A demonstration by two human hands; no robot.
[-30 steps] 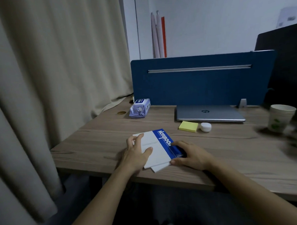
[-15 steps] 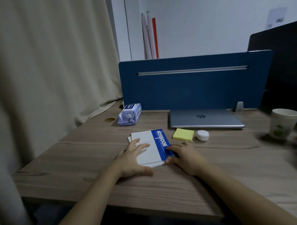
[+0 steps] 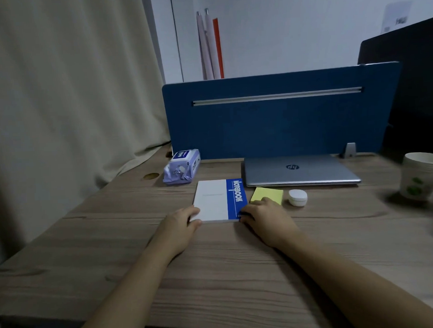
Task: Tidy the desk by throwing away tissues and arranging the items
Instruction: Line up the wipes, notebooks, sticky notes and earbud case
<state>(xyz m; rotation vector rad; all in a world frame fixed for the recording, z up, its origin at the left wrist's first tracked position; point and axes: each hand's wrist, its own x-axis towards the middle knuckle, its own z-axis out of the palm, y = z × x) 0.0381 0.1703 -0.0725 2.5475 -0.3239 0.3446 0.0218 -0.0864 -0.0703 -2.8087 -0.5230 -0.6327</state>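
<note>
Far left of frame: beige curtain (image 3: 66, 96), full height, hem draped onto back corner of wooden bench (image 3: 215, 268). Round cable hole (image 3: 151, 176) in bench top just right of hem.

Left of centre, toward back: pack of wet wipes (image 3: 182, 166), purple-white, lying flat, near foot of blue divider panel (image 3: 278, 116). Behind panel, upper centre: pale rolled tubes and one orange strip (image 3: 210, 45) upright against white wall.

Centre: notebook (image 3: 218, 200), white cover with blue band on right side, "NOTEBOOK" printed along band, flat on bench, edges roughly square to bench front. Left hand (image 3: 179, 225) at near left corner, thumb on bench along near edge, fingers curled round corner. Right hand (image 3: 267, 217) at near right corner, fingers bent against blue band's edge; fingertips partly hidden, exact pinch not clear.

Right of centre: yellow sticky-note pad (image 3: 267, 194) just beside notebook, partly covered by right knuckles. Small white round lidded container (image 3: 297, 197) just right of pad. Behind both: closed silver HP laptop (image 3: 300, 171), against divider.

Far right edge: paper cup (image 3: 420, 176) with green print, upright, blurred.
</note>
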